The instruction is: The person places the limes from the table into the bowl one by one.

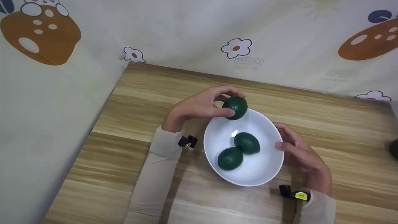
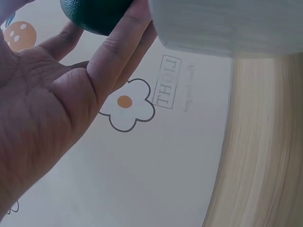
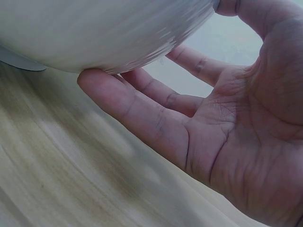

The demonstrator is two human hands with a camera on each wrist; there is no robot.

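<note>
A white bowl [image 1: 264, 168] stands in the middle of the head view, with two dark green oval fruits [image 1: 247, 143] inside it, side by side. Over the bowl's far-left rim, my left hand [image 1: 203, 104] holds a third dark green fruit [image 1: 238, 104] between thumb and fingers. That fruit [image 2: 97, 14] shows finely pitted skin in the left wrist view. My right hand [image 1: 303, 152] grips the bowl's right side, thumb over the rim and fingers against the outer wall. Those fingers [image 3: 132, 101] reach under the bowl's curved side [image 3: 109, 33] in the right wrist view.
All this is on a wood-grain table [image 1: 124, 124]. Another dark green object [image 1: 394, 148] is cut off at the right edge of the head view. A pale printed wall covering [image 1: 186, 34] rises behind the table's far edge and along its left side.
</note>
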